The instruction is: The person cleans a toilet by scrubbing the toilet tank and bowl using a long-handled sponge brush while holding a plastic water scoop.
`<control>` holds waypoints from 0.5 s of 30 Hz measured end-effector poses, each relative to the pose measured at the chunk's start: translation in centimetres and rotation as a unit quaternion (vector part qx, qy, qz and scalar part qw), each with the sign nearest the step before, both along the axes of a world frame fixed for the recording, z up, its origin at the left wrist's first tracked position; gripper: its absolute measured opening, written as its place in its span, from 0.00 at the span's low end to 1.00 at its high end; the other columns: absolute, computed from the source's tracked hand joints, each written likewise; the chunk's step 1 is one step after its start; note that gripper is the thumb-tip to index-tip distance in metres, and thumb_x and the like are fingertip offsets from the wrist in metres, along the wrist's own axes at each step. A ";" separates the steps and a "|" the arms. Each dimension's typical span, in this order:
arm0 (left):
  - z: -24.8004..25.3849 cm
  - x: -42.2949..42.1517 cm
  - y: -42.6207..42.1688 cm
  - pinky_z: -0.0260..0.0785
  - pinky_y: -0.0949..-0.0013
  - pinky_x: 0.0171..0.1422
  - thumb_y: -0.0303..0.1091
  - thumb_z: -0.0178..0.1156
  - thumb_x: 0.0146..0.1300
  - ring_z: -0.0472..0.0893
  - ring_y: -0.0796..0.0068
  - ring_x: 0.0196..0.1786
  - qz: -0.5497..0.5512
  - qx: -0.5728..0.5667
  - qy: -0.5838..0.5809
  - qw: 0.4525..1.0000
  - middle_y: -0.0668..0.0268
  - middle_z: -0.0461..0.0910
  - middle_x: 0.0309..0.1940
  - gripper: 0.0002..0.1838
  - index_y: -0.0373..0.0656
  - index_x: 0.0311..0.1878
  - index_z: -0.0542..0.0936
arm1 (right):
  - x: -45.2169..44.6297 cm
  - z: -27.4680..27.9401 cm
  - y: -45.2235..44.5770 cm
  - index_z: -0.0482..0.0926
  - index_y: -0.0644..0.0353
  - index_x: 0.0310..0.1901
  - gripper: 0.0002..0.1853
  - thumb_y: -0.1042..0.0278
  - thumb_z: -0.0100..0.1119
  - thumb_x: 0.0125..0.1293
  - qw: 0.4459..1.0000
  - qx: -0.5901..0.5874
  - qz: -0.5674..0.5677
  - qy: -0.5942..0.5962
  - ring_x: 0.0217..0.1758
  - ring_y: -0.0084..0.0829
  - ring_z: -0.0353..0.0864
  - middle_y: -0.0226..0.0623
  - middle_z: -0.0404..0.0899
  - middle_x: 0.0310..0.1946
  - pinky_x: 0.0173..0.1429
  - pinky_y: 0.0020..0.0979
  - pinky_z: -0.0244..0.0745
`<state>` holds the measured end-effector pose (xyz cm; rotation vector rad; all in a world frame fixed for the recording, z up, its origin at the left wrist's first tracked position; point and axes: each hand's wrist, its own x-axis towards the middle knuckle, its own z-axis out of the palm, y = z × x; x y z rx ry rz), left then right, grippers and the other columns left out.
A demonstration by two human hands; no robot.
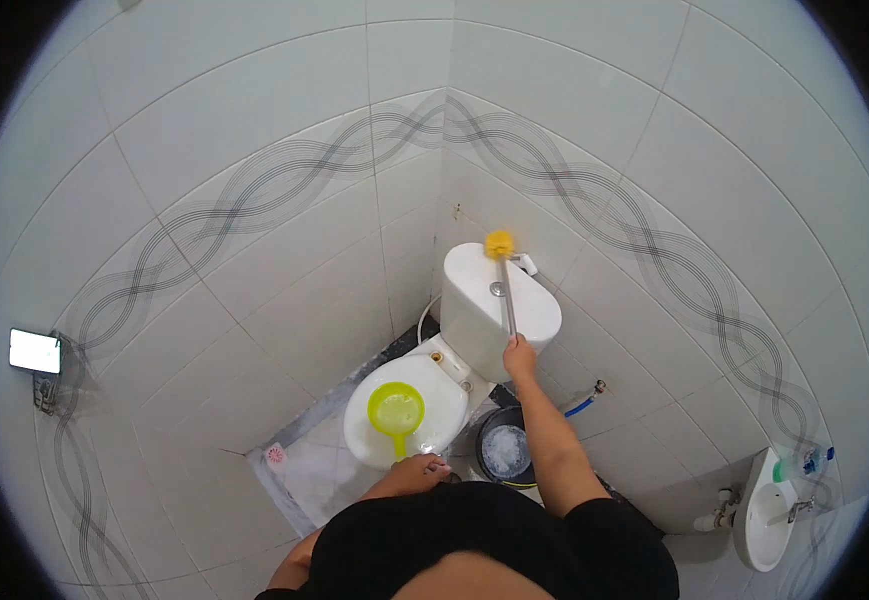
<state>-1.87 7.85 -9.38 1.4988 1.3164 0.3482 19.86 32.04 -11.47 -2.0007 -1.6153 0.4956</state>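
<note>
My right hand (519, 357) is closed round the handle of a brush with a yellow head (499, 244). The brush lies across the white tank lid (535, 310), its head at the far edge beside the wall. A lime green dipper (395, 407) is over the closed white toilet lid (362, 437), its handle pointing toward me. My left hand (416, 473) is at the near end of that handle, fingers bent; whether it grips the dipper is unclear.
A dark bucket (487, 432) with foamy water stands right of the toilet. A blue hose (580, 406) hangs from a wall tap. At the lower right is a small sink (766, 527) with a bottle (811, 461). A lit phone (35, 351) is at the left wall.
</note>
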 end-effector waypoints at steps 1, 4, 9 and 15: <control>-0.1 0.0 0.0 0.69 0.65 0.47 0.51 0.53 0.57 0.79 0.62 0.42 -0.002 0.000 0.001 1.000 0.59 0.80 0.38 0.21 0.43 0.44 0.77 | 0.2 0.5 -1.0 0.71 0.53 0.48 0.16 0.56 0.40 0.64 1.000 0.000 -0.002 0.001 0.41 0.52 0.75 0.52 0.77 0.35 0.44 0.49 0.69; 0.0 -0.4 0.2 0.68 0.69 0.46 0.46 0.55 0.60 0.78 0.69 0.42 -0.005 0.014 -0.009 1.000 0.60 0.79 0.38 0.20 0.39 0.45 0.75 | 1.1 1.2 -4.0 0.71 0.53 0.48 0.16 0.57 0.40 0.64 0.993 0.005 0.095 -0.072 0.40 0.53 0.75 0.52 0.76 0.35 0.43 0.49 0.69; 2.4 -0.7 1.5 0.67 0.70 0.48 0.45 0.55 0.60 0.77 0.69 0.41 -0.002 0.003 -0.118 0.993 0.60 0.78 0.39 0.19 0.39 0.47 0.75 | 2.9 -2.8 -10.5 0.70 0.54 0.48 0.16 0.57 0.40 0.64 0.995 0.089 -0.034 0.028 0.38 0.56 0.75 0.54 0.76 0.33 0.40 0.50 0.68; 20.7 1.3 5.0 0.65 0.63 0.49 0.39 0.58 0.56 0.76 0.64 0.42 -0.083 0.307 -0.187 0.930 0.61 0.77 0.38 0.12 0.42 0.40 0.76 | 5.0 3.1 -18.8 0.70 0.48 0.51 0.16 0.57 0.42 0.64 0.994 -0.085 -0.045 -0.057 0.36 0.56 0.75 0.52 0.77 0.32 0.38 0.51 0.69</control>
